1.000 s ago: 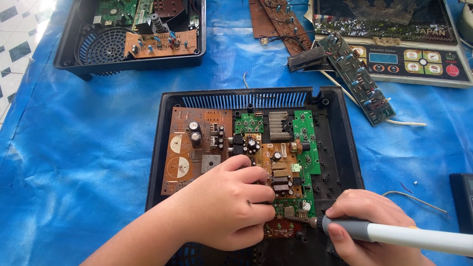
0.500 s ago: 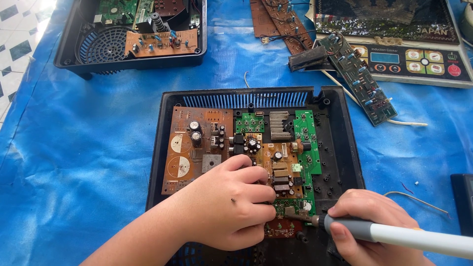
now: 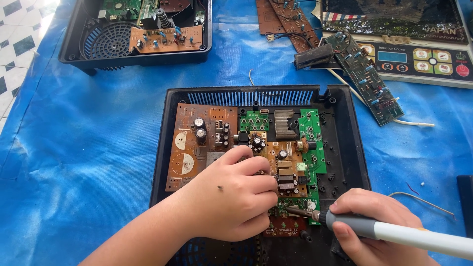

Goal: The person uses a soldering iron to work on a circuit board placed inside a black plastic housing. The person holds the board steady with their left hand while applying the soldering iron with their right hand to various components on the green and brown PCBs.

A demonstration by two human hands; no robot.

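An open black plastic appliance case (image 3: pixel 347 148) lies on a blue tarp and holds a brown circuit board (image 3: pixel 199 143) and a green circuit board (image 3: pixel 311 140). My left hand (image 3: pixel 231 197) rests curled on the boards near the case's front, fingertips pressed on components. My right hand (image 3: pixel 374 231) grips a soldering iron (image 3: pixel 389 232) with a grey and white handle. Its metal tip (image 3: pixel 295 211) points left and touches the lower part of the green board, right beside my left fingertips.
A second open black case (image 3: pixel 79 54) with a fan grille and boards sits at the back left. Loose brown and green boards (image 3: pixel 367 79) and a cooker control panel (image 3: pixel 423 61) lie at the back right. A white wire (image 3: pixel 419 199) trails on the tarp at right.
Both hands stay almost where they were; the soldering iron's tip remains at the same spot on the board.
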